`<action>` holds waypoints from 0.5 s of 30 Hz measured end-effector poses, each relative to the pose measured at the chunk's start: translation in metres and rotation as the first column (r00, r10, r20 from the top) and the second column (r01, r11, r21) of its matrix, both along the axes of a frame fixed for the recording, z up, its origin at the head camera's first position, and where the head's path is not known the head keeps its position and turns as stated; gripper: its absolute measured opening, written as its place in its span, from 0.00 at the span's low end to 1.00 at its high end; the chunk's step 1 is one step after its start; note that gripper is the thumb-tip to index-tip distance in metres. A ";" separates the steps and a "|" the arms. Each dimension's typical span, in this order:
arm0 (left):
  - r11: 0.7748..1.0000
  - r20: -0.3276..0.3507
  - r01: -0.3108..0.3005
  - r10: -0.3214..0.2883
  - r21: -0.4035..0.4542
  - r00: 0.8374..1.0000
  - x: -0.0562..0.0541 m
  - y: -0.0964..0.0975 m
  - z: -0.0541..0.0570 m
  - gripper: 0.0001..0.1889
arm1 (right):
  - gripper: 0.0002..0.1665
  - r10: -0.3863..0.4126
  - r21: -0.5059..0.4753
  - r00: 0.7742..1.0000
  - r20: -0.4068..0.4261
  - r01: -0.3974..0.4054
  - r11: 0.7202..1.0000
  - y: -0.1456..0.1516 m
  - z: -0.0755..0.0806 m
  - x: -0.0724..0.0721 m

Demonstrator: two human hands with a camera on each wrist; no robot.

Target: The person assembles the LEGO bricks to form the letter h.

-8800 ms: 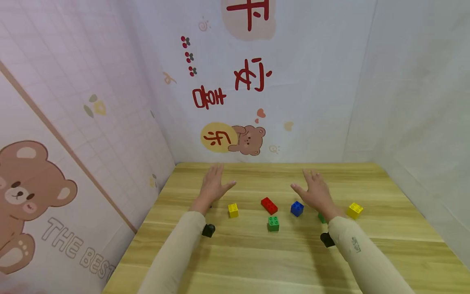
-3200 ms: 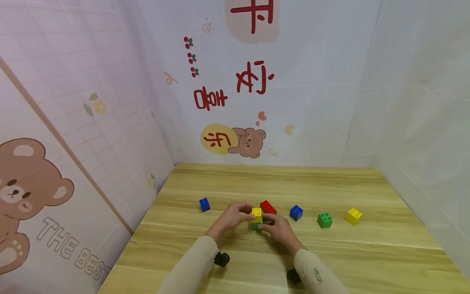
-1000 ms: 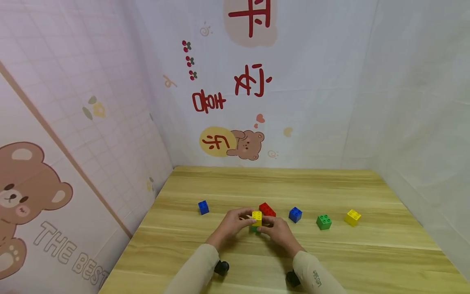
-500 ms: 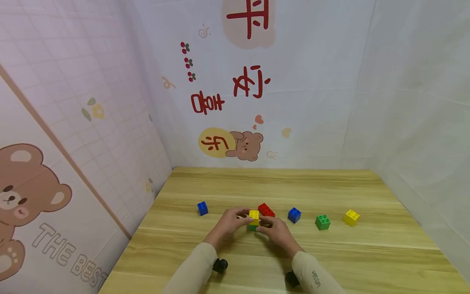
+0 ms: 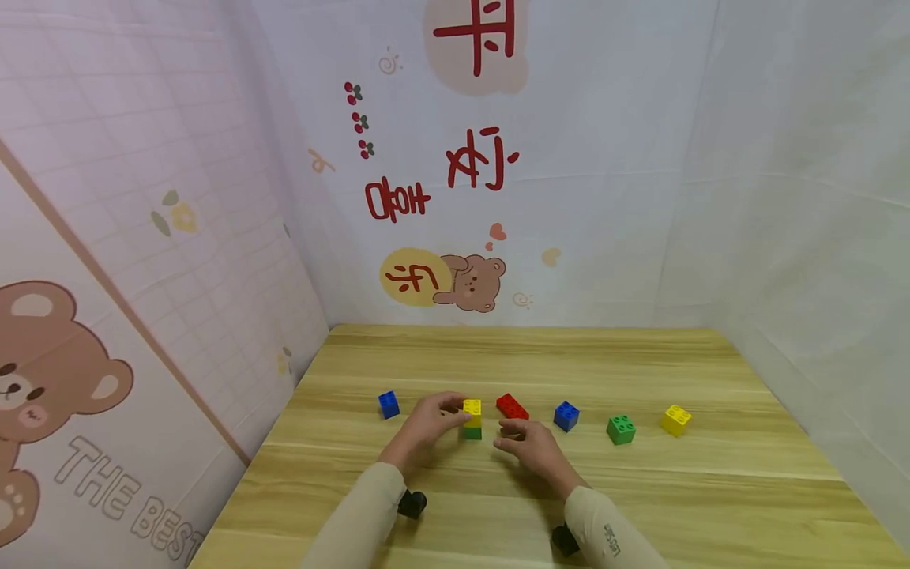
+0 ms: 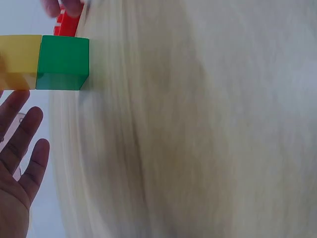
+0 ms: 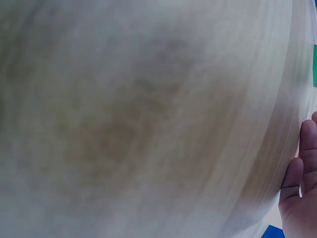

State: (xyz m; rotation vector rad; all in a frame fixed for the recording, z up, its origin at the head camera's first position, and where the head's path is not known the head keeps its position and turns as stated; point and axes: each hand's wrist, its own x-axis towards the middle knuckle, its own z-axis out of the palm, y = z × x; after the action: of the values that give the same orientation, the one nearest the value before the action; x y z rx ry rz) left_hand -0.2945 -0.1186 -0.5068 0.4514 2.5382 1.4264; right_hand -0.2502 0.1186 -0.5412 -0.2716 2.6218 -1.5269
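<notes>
A yellow toy brick (image 5: 472, 410) sits on top of a green toy brick (image 5: 472, 434), edges lined up, as one small upright tower. My left hand (image 5: 429, 421) pinches the yellow brick, thumb on the near side and fingers behind. The left wrist view shows the joined yellow (image 6: 20, 62) and green (image 6: 63, 62) bricks sideways, with spread lower fingers beside them. To the right of the tower, my right hand (image 5: 535, 446) is apart from it, fingers loosely bent with nothing between them. In the right wrist view only some of its fingers (image 7: 308, 148) appear at the edge.
Behind the hands lies a red long brick (image 5: 513, 407). A blue brick (image 5: 388, 404) is at the left. Rightward stand another blue brick (image 5: 566, 416), a green brick (image 5: 622, 429) and a yellow brick (image 5: 676, 420) on the wooden table (image 5: 640, 514). Printed cloth hangs behind.
The yellow brick was picked up and joined onto the green one with both hands. Just now the right hand let go, and the left hand shifted the tower slightly left.
</notes>
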 end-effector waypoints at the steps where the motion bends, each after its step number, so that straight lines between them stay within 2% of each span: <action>1: 1.000 -0.003 -0.005 0.005 -0.011 1.000 -0.001 -0.002 0.000 0.20 | 0.25 -0.001 -0.001 1.000 0.003 0.001 1.000 0.000 0.000 0.000; 7: 0.999 -0.021 -0.024 0.023 -0.041 1.000 -0.004 -0.011 0.003 0.22 | 0.25 -0.007 0.012 1.000 0.023 0.007 1.000 0.001 0.002 0.000; 15: 0.999 -0.010 -0.038 0.038 -0.010 0.999 -0.006 -0.012 0.008 0.28 | 0.26 -0.018 0.001 0.998 0.056 0.018 1.000 0.004 0.005 0.004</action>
State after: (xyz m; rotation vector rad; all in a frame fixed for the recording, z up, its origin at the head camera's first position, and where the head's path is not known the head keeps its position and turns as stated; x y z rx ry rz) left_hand -0.3000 -0.1309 -0.4990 0.4120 2.5735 1.4269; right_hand -0.2466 0.1230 -0.5361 -0.2030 2.5885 -1.5169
